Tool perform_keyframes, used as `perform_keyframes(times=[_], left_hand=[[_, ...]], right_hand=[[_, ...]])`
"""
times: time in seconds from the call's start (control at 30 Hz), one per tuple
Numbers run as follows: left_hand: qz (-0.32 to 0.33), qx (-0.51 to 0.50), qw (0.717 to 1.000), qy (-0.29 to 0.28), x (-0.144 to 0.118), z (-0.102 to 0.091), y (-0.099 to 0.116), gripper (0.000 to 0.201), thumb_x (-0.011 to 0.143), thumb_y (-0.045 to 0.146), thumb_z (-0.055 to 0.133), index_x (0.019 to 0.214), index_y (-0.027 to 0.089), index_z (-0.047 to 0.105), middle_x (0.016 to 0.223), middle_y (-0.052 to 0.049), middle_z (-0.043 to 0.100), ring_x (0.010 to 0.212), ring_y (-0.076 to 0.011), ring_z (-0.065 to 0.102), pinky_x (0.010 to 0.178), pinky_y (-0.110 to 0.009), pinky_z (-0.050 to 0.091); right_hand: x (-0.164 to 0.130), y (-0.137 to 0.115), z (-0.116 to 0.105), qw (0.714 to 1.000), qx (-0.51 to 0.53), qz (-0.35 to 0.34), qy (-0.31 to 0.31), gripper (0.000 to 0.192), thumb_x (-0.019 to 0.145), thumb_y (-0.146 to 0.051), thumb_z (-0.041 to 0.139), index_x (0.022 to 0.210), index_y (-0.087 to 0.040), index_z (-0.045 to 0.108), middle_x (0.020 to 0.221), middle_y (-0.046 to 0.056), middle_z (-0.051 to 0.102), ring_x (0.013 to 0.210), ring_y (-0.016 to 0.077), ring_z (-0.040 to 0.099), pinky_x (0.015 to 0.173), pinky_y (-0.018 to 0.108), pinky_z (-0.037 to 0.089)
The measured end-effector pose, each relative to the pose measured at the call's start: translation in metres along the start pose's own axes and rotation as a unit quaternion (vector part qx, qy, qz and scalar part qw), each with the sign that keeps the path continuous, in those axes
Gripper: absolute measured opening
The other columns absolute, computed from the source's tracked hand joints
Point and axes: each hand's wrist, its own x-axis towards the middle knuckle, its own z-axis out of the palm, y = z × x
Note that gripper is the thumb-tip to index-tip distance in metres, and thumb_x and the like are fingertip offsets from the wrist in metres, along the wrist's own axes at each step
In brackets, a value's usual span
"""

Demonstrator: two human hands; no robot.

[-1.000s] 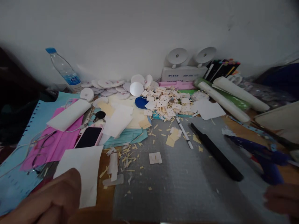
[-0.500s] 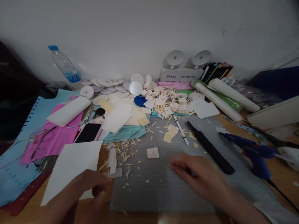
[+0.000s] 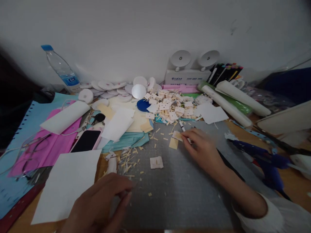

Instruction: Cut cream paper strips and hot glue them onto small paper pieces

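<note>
At frame centre, the right hand [image 3: 202,149] is pinching the pen [image 3: 182,128]; grip mid-barrel. Lower left, the left hand [image 3: 102,202], loosely curled and empty, is steadying the mat [image 3: 179,191].

The light is dim and flat, with a soft grey cast over the white wall [image 3: 145,29] and no glare anywhere. Shadows are faint; the far left edge falls to near black. The wide lens bends the scene, so the water bottle [image 3: 60,69] leans inward and the desk's far edge curves. The right hand [image 3: 202,147] and left hand [image 3: 102,204] are smeared with motion blur, and the blue glue gun [image 3: 264,161] looks soft.
</note>
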Motion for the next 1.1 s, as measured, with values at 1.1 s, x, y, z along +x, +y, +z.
perform_keyframes(times=[1.1], left_hand=[[0.129, 0.097, 0.973, -0.167, 0.052, 0.076, -0.012, 0.017, 0.092, 0.026, 0.051, 0.105, 0.016, 0.057, 0.100, -0.007, 0.061, 0.094, -0.0215, 0.058, 0.083, -0.039, 0.052]], right_hand=[[-0.044, 0.030, -0.035, 0.985, -0.121, 0.121, 0.022, 0.038, 0.085, -0.045, 0.049, 0.105, -0.012, 0.054, 0.097, 0.019, 0.057, 0.090, 0.0368, 0.056, 0.079, 0.055, 0.047]])
